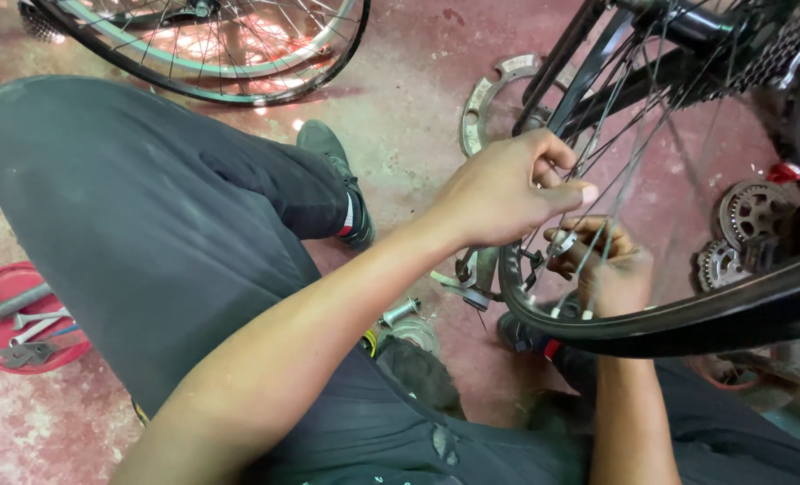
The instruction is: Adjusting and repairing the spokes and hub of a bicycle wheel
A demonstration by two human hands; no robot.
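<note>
The left hand (499, 193) has its fingers (562, 193) pressed together, pinching a thin steel spoke (617, 193) of a bicycle wheel (678, 319), thumb tip flat against the forefinger. Just below those fingers the right hand (611, 269) curls behind the spokes, its fingers closed round a small bright metal tool (562, 242); the tool is blurred and its shape is hard to tell. The wheel's tyre is smooth black rubber, curving under the right hand, and the spokes fan up from it as fine grey wires toward a dark frame (597, 54) above the fingers.

Right of the fingers lie toothed metal sprockets (748, 208), dull and greasy. Above the left fingers a flat, notched steel ring (490, 94) rests on the floor (400, 99), which is worn red concrete with pale scuffs. A second wheel (229, 45) with a shiny rim lies far up and left. Well left of both hands, past the black trouser leg (140, 224), a round red tray (14, 319) holds grey spanners. A dark shoe (337, 180) sits left of the left hand.
</note>
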